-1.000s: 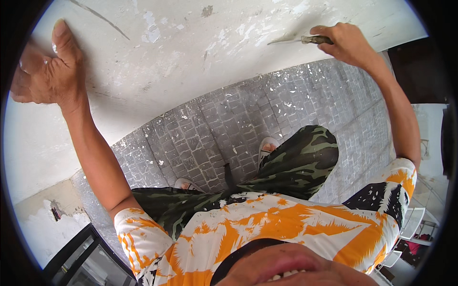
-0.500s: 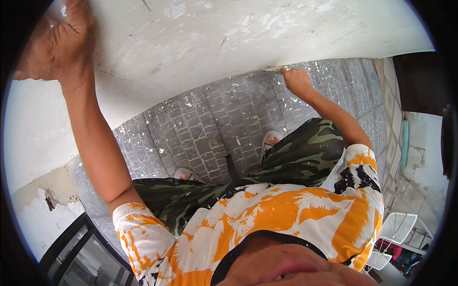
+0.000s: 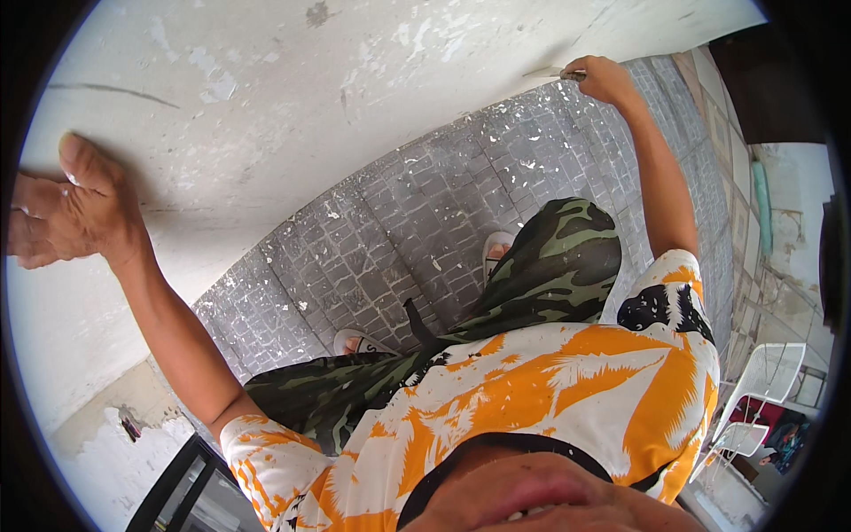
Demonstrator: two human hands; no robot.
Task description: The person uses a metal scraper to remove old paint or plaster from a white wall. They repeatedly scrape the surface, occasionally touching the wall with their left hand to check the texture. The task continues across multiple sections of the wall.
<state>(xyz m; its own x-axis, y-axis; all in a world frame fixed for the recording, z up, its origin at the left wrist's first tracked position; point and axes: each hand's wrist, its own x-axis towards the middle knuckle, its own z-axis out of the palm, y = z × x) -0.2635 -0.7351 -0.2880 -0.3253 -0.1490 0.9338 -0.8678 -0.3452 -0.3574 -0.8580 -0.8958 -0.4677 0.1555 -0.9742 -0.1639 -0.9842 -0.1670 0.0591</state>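
Observation:
A whitish wall [image 3: 292, 97] with peeling paint patches and scuffs fills the upper part of the view. At the far left my left hand [image 3: 80, 213] rests against it, thumb apart and fingers stretched out, holding nothing. On the right, my right hand [image 3: 607, 82] is closed round the handle of a scraper [image 3: 546, 73]. The scraper's thin blade points left and lies at the wall surface, a little above the floor line. Part of its handle is hidden by my fingers.
Grey patterned floor tiles [image 3: 355, 253] are strewn with white paint flakes along the wall's foot. My sandalled feet stand there. At lower left is a black-framed glass piece [image 3: 191, 488]; at lower right, a white metal chair [image 3: 769, 381]. A green rolled item [image 3: 762, 204] lies beyond the right side.
My right hand has moved up and to the right along the wall with the scraper, whose blade shows more plainly now. My left hand appears lower in view, and the whole view has shifted.

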